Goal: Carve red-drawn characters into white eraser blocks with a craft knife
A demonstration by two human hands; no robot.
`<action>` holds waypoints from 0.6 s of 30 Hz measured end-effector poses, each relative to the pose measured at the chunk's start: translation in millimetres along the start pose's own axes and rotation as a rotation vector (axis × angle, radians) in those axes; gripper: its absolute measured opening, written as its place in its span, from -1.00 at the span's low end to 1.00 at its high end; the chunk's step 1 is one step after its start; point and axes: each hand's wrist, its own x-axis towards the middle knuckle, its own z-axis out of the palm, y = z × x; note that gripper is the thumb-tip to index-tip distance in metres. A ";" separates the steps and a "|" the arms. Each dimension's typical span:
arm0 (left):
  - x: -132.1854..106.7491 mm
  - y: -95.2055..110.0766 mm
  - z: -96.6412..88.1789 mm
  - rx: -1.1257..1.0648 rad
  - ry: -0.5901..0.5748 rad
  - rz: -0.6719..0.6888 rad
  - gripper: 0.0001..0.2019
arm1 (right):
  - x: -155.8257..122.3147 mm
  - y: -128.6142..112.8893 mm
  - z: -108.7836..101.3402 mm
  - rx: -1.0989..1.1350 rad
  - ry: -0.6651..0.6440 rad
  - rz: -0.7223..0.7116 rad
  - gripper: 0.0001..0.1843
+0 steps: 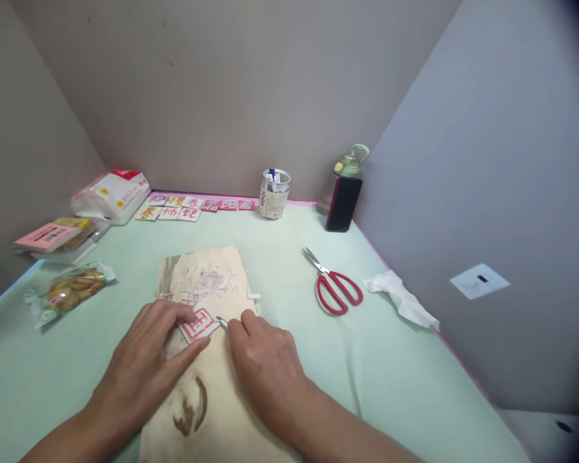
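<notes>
My left hand grips a white square tile between thumb and fingers. The tile carries a red outlined Chinese character and lies turned at an angle on a worn wooden board. Closed around a craft knife, my right hand rests by the board's right side. Only the knife's metal tip shows, pointing at the tile's right corner; the handle is hidden in the fingers. Pale scraps and purple shavings are scattered over the far part of the board.
Red-handled scissors lie right of the board, with crumpled tissue beyond. Several character tiles, a can, a bottle and a leaning phone line the back. Left are a tissue pack and a snack bag.
</notes>
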 end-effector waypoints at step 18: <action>11.8 -23.0 -22.0 -0.082 -0.123 0.080 -0.69 | -9.9 10.3 -0.5 0.008 0.120 -0.166 -0.73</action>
